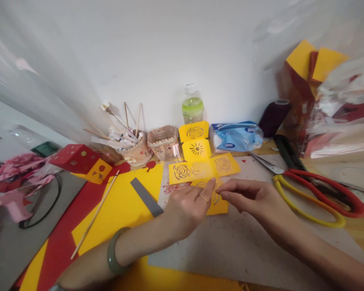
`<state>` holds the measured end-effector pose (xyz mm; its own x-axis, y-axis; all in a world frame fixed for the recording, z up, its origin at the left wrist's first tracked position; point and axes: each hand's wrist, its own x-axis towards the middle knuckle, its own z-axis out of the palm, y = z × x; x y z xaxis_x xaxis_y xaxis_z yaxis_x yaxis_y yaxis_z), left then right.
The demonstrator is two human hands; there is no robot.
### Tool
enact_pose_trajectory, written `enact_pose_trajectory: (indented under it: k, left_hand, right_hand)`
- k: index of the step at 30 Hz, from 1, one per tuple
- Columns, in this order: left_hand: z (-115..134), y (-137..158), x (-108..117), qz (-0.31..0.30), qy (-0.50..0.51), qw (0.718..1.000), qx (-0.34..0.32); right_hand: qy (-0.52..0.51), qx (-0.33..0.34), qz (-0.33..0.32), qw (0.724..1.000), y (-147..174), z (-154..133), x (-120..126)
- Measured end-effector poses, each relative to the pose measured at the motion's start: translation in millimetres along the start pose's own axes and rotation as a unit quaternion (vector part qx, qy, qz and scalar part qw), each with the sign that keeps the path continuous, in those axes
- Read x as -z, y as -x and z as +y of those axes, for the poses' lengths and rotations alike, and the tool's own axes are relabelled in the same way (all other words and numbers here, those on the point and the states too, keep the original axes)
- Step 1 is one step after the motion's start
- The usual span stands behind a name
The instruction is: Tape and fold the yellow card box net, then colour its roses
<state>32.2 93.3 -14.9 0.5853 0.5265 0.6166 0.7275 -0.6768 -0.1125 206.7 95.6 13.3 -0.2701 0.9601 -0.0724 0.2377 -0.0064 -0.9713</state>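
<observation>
A yellow paper cut-out [222, 163] with swirling rose patterns lies partly unfolded on a grey board. My left hand [186, 210], wearing a ring and a green bangle, is over its near panel. Its fingers are mostly curled, one reaches forward, and they seem to steady the paper. Close to that fingertip, at the right of the same panel, my right hand [255, 196] has thumb and forefinger brought together in a pinch. Whatever is between them is too small to make out. A sun pattern [197, 148] is cut into an upper panel.
Large scissors [315, 190] lie to the right. A grey metal strip [146, 197] and a wooden stick [95, 214] rest on yellow sheets at left. Behind are a decorated pot of sticks [136, 152], a bottle [192, 107] and tissues [236, 136]. A pink glue gun [12, 204] lies far left.
</observation>
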Motion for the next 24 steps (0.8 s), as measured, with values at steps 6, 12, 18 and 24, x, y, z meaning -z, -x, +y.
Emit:
enact_pose_trajectory:
  k: [6, 12, 18, 24]
  left_hand:
    - [-0.3, 5.3, -4.7, 0.033, -0.034, 0.998, -0.031]
    - [-0.9, 6.0, -6.6, 0.050, -0.044, 0.996, -0.052]
    - [-0.6, 6.9, -5.8, 0.041, -0.055, 0.996, -0.058]
    - [2.6, 0.3, -2.4, 0.025, 0.101, 0.994, 0.022]
  right_hand:
    - [-0.024, -0.049, 0.004, 0.999, -2.6, 3.6, -1.5]
    - [-0.041, -0.050, -0.008, 0.998, -2.8, 1.9, -2.8]
    - [-0.034, -0.035, -0.008, 0.999, -3.2, 3.1, -2.4]
    - [-0.032, 0.014, -0.008, 0.999, -3.2, 4.5, -1.2]
